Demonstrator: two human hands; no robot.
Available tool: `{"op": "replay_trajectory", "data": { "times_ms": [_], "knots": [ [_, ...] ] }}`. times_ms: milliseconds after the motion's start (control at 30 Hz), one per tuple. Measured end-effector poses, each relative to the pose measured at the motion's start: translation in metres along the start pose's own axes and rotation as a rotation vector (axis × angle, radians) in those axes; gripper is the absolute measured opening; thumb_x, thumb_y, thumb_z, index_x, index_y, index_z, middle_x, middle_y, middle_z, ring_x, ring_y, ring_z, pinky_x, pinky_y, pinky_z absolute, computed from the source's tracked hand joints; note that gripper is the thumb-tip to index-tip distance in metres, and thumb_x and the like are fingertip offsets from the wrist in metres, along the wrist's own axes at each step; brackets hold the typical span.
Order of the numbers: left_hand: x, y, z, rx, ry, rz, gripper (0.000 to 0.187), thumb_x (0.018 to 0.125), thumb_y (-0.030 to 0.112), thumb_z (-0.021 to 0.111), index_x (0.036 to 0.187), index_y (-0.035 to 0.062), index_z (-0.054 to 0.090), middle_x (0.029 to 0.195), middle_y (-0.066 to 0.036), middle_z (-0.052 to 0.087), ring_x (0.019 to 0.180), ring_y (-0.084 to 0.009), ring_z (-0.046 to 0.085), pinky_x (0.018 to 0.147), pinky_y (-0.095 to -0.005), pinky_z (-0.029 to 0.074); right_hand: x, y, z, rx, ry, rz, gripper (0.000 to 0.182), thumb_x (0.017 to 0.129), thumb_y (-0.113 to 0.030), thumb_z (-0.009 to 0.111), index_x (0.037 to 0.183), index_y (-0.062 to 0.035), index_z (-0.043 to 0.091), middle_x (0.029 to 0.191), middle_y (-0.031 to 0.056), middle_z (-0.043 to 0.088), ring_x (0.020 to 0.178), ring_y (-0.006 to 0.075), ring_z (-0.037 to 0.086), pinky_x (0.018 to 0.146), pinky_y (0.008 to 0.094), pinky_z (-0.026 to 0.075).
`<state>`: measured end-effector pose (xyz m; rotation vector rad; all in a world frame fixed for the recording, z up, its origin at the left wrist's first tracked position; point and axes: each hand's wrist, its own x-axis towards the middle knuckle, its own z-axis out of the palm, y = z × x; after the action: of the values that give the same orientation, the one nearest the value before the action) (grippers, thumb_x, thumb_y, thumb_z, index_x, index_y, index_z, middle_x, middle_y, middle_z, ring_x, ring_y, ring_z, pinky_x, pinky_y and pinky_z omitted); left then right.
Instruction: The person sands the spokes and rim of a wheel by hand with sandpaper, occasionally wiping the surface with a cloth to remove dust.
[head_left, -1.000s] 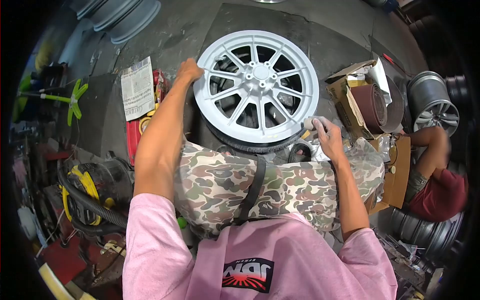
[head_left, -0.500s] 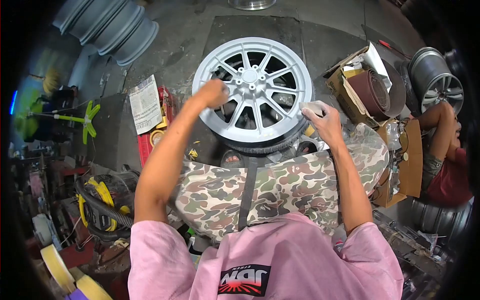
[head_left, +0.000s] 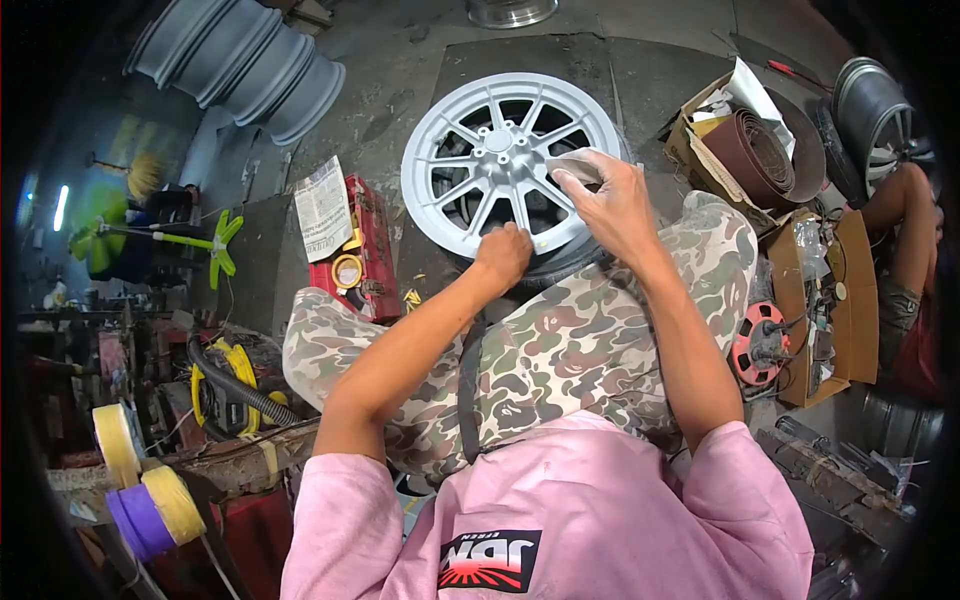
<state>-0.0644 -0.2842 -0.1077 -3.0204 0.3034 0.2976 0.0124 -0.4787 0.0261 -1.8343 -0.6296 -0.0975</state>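
Note:
A grey alloy wheel [head_left: 418, 192] with several spokes lies face up in front of me, on top of a black tyre [head_left: 565, 266]. My left hand [head_left: 505, 253] is closed at the wheel's near edge, fingers curled down over the rim beside a spoke. Between thumb and fingers of my right hand [head_left: 615, 205] is a folded grey piece of sandpaper [head_left: 576, 166], held over the right side of the wheel. Its far part overlaps the spokes in this view.
Left of the wheel stands a red toolbox [head_left: 375, 262] with a newspaper [head_left: 321, 207] and tape roll. At right are a box with a brown abrasive roll [head_left: 745, 165], an open carton [head_left: 855, 300] and a red cable reel [head_left: 757, 345]. Another person's arm [head_left: 900, 215] shows far right.
My left hand has moved from the wheel's left side to its near edge. My right hand has shifted left and away from me with the sandpaper. The camera view has shifted too.

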Motion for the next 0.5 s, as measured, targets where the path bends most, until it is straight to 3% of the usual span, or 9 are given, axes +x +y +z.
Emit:
{"op": "replay_trajectory", "data": {
  "times_ms": [33, 133, 367, 433, 500],
  "knots": [
    [0.005, 0.004, -0.014, -0.007, 0.006, -0.001, 0.019, 0.081, 0.015, 0.064, 0.092, 0.0023, 0.072, 0.101, -0.017, 0.067, 0.089, -0.0318, 0.069, 0.076, -0.041, 0.058, 0.001, -0.001, 0.0, -0.036, -0.002, 0.003, 0.021, 0.086, -0.016, 0.066, 0.098, 0.0009, 0.07, 0.087, 0.0179, 0.07, 0.081, 0.034, 0.068, 0.074, 0.0388, 0.051],
    [0.019, -0.011, -0.042, -0.172, -0.294, -0.031, 0.022, 0.076, 0.013, 0.065, 0.092, -0.0001, 0.073, 0.097, -0.022, 0.072, 0.095, -0.0338, 0.071, 0.081, -0.0414, 0.057, -0.002, 0.0, -0.005, -0.05, -0.024, 0.038, 0.019, 0.086, -0.014, 0.066, 0.098, 0.0008, 0.069, 0.089, 0.0191, 0.07, 0.084, 0.0348, 0.068, 0.077, 0.0382, 0.051],
    [0.008, -0.067, -0.04, -0.082, -0.438, 0.105, 0.022, 0.076, 0.016, 0.065, 0.088, -0.0004, 0.073, 0.092, -0.022, 0.072, 0.092, -0.0359, 0.07, 0.079, -0.0421, 0.058, -0.016, 0.026, -0.005, -0.143, -0.146, 0.184, 0.021, 0.088, -0.013, 0.062, 0.104, 0.0011, 0.068, 0.097, 0.0206, 0.069, 0.092, 0.0357, 0.068, 0.082, 0.0384, 0.051],
    [0.016, -0.061, -0.049, -0.411, -0.403, 0.213, 0.021, 0.077, 0.009, 0.058, 0.089, -0.0008, 0.072, 0.088, -0.021, 0.072, 0.085, -0.0317, 0.071, 0.075, -0.0406, 0.056, -0.017, 0.031, 0.003, -0.198, -0.29, 0.215, 0.021, 0.089, -0.012, 0.061, 0.103, 0.0017, 0.067, 0.096, 0.0207, 0.069, 0.092, 0.0362, 0.067, 0.082, 0.0395, 0.05],
    [0.026, -0.069, -0.074, -1.113, -0.674, 0.095, 0.025, 0.085, 0.007, 0.054, 0.101, 0.0049, 0.072, 0.091, -0.009, 0.074, 0.084, -0.0157, 0.069, 0.072, -0.0328, 0.054, -0.012, 0.027, 0.019, -0.162, -0.349, 0.217, 0.02, 0.088, -0.013, 0.061, 0.101, 0.001, 0.067, 0.095, 0.0211, 0.068, 0.091, 0.0387, 0.065, 0.082, 0.0413, 0.049]
  ]
}}
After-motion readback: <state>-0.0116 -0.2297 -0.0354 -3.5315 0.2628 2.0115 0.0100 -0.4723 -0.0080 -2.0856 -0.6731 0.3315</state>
